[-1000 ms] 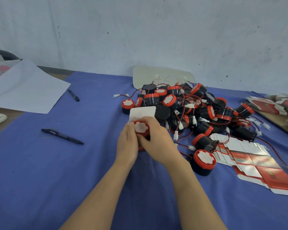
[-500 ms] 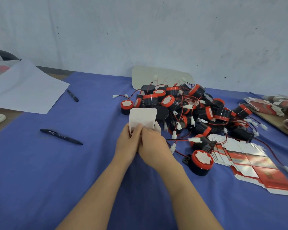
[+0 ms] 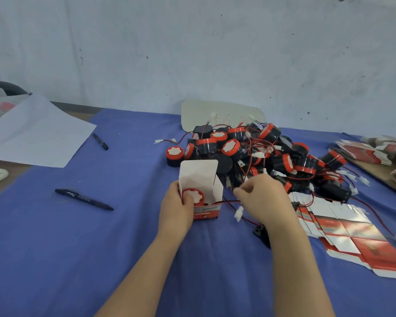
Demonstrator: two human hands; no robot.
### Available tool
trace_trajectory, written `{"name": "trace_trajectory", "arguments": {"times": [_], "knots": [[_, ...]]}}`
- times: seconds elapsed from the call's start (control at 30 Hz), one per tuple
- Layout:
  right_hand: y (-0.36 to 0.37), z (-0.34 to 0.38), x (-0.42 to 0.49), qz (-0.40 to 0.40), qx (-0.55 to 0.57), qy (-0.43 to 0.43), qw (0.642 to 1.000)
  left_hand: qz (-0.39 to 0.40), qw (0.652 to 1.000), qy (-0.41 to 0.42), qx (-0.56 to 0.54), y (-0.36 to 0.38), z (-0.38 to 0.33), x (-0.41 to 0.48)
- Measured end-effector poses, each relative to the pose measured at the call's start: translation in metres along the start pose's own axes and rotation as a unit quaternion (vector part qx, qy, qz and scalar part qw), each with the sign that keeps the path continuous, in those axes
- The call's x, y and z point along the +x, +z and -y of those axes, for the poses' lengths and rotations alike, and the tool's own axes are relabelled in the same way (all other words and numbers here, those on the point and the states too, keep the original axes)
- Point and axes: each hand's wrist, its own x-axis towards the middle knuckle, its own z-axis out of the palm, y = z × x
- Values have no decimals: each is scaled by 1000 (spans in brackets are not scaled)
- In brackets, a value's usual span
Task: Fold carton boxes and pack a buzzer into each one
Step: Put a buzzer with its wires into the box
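Holding one buzzer (image 3: 193, 196), one carton (image 3: 198, 173) sits in the left hand (image 3: 175, 210).

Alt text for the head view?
A left hand grips an open red-and-white carton box holding a red-capped black buzzer; the right hand, curled, is by its trailing red wire. More buzzers are piled behind on blue cloth.
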Motion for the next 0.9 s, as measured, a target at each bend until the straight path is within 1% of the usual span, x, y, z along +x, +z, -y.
{"name": "trace_trajectory", "arguments": {"times": [0.03, 0.07, 0.1, 0.17, 0.23, 0.3, 0.33, 0.37, 0.43, 0.53, 0.6, 0.63, 0.7, 0.77, 0.9], "knots": [[1, -2, -2, 55, -19, 5, 998, -1, 1000, 0, -3, 0, 0, 0], [2, -3, -3, 93, -23, 0, 995, -2, 1000, 0, -5, 0, 0, -1], [4, -2, -4, 112, -16, -15, 993, -2, 1000, 0, -8, 0, 0, -1], [9, 3, -3, 98, 26, -51, 994, -4, 1000, -2, -11, 0, 0, -1], [18, 11, 0, 76, 123, -56, 988, -7, 1000, -1, -11, 1, -1, -1], [28, 21, 1, 99, 251, -42, 962, -13, 1000, 3, -13, 1, -1, -1], [34, 24, 1, 115, 293, -39, 948, -14, 1000, 3, -18, 1, -1, -2], [39, 25, 1, 121, 303, -46, 944, -14, 1000, 6, -23, 0, -1, -2], [44, 23, 1, 90, 276, -90, 953, -14, 1000, 15, -22, 0, -1, -3], [45, 18, 4, -7, 193, -148, 970, -12, 1000, 24, -16, -1, -1, -4], [47, 18, 5, -67, 127, -160, 977, -9, 1000, 24, -18, -1, -1, -4], [48, 18, 5, -84, 124, -162, 975, -8, 1000, 24, -17, 0, -1, -4], [53, 19, 7, -92, 142, -160, 973, -9, 1000, 20, -17, 0, -1, -4], [58, 21, 7, -67, 168, -146, 972, -13, 1000, 21, -12, 1, 0, -4], [65, 25, 6, -44, 266, -79, 960, -18, 1000, 25, -2, 2, 0, -4]]}}
